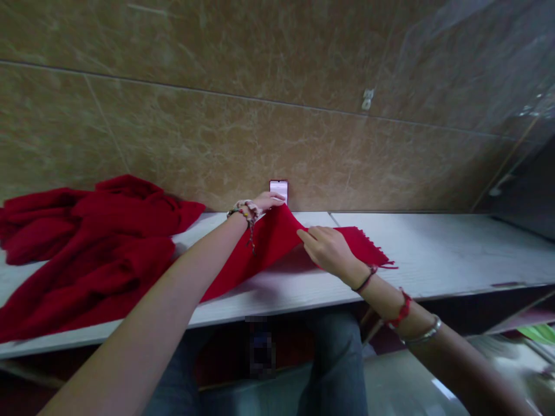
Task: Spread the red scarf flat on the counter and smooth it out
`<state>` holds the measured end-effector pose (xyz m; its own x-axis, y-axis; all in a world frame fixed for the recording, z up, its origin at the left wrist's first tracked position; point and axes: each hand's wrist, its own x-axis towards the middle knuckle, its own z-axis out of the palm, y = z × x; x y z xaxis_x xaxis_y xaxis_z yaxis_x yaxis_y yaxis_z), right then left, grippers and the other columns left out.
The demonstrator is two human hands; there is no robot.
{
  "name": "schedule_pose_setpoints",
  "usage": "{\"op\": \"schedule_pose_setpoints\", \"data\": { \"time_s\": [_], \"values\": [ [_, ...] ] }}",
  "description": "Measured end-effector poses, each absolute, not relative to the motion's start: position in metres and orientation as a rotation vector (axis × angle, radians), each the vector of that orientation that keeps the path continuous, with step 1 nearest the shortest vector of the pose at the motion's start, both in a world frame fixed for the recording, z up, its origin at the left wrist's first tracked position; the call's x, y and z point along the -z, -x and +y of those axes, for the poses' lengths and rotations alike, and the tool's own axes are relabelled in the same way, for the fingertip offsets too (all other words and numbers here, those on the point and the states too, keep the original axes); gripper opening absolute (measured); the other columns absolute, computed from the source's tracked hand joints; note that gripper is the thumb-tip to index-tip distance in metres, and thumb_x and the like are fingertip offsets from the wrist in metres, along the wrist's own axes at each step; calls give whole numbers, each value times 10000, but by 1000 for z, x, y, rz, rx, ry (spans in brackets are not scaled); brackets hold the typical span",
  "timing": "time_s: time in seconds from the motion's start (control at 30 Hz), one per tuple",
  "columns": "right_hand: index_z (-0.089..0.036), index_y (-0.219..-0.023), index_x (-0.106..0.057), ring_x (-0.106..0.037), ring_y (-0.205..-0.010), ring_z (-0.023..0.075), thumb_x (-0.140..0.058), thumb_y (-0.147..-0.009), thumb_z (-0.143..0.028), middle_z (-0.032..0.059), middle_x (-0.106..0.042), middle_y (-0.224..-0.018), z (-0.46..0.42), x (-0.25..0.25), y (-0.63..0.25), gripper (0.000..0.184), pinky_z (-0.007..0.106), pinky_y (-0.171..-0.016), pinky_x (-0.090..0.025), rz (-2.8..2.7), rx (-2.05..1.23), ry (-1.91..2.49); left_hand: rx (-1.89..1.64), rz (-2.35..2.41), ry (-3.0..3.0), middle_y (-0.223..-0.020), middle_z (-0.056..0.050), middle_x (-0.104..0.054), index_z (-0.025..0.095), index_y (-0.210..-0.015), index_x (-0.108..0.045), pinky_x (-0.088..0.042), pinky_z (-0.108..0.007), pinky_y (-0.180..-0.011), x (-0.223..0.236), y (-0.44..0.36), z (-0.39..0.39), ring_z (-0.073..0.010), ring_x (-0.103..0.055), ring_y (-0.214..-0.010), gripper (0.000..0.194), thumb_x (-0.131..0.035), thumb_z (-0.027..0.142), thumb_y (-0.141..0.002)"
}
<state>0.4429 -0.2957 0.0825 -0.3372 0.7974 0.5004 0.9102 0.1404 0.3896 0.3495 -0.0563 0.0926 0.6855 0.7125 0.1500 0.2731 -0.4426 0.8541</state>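
A long piece of red fabric with a fringed end, like a scarf [269, 245], stretches across the white table between my hands. My left hand [269, 201] pinches its far edge close to the wall and lifts it off the surface. Nearer to me and to the right, my right hand [325, 248] is closed on the same edge, thumb and fingers together. Beyond the right hand, the fringed end lies flat on the table. Just behind my left hand a phone [278, 188] with a lit screen leans against the wall, its lower part partly covered by the hand.
A large crumpled heap of red fabric [99, 231] covers the table's left side. The narrow white table [437, 245] runs along a brown marbled wall [195, 133]. A dark panel [529, 185] stands at the right end. My legs are under the front edge.
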Motion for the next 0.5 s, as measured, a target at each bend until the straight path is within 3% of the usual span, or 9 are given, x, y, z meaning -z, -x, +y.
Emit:
{"op": "schedule_pose_setpoints", "data": {
  "time_s": [0.13, 0.27, 0.5],
  "values": [
    [-154, -974, -588, -473, -645, 136, -322, -884, -148, 53, -560, -731, -313, -110, -483, 281, 269, -587, -308, -2261, 1080, 1756, -746, 606, -2080, -900, -38, -631, 103, -970, -621, -403, -248, -790, -115, -398, -66, -118, -543, -796, 301, -571, 202, -689],
    [-156, -973, -602, -478, -645, 138, -326, -877, -142, 57, -551, -716, -332, -118, -534, 293, 269, -597, -331, -2221, 1119, 1870, -682, 578, -2135, -937, -66, -639, 84, -1022, -601, -418, -272, -809, -123, -460, -80, -133, -561, -828, 305, -542, 181, -738],
    [-157, -981, -602, -521, -670, 142, -411, -831, -117, 58, -577, -730, -361, -70, -622, 246, 257, -623, -376, -2079, 1053, 2056, -542, 415, -2269, -996, -62, -593, 118, -1048, -560, -462, -318, -794, -91, -562, -107, -157, -560, -888, 260, -527, 240, -821]
  ]
}}
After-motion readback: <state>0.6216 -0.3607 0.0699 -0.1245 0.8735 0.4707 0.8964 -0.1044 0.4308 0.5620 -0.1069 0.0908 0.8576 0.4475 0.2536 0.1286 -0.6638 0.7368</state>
